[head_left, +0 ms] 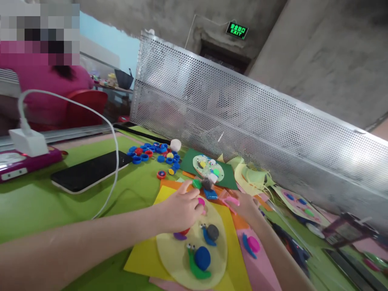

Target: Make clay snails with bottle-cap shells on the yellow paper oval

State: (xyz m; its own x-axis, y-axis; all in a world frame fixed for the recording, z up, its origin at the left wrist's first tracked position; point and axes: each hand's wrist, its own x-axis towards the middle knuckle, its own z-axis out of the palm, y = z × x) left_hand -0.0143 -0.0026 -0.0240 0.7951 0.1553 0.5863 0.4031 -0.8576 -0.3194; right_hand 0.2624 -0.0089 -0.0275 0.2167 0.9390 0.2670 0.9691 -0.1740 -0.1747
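Observation:
My left hand (182, 210) rests with curled fingers on a pale yellow oval sheet (169, 254), pinching a small pink piece (201, 201) at its top edge. My right hand (244, 206) is closed around pink-handled scissors (229, 201). Craft snails sit on the oval: a green one with a blue cap shell (199, 260) and a blue one with a grey shell (210, 233). A pink and blue snail (251, 245) lies on pink paper to the right. The oval lies on a yellow sheet (142, 258).
A black phone (87, 171) and white charger cable (113, 137) lie left on the green table. Several blue and red bottle caps (151, 152) sit beyond. A green sheet with another decorated oval (209, 167) is ahead. A perforated metal screen (242, 121) backs the table. A person in pink (45, 85) sits far left.

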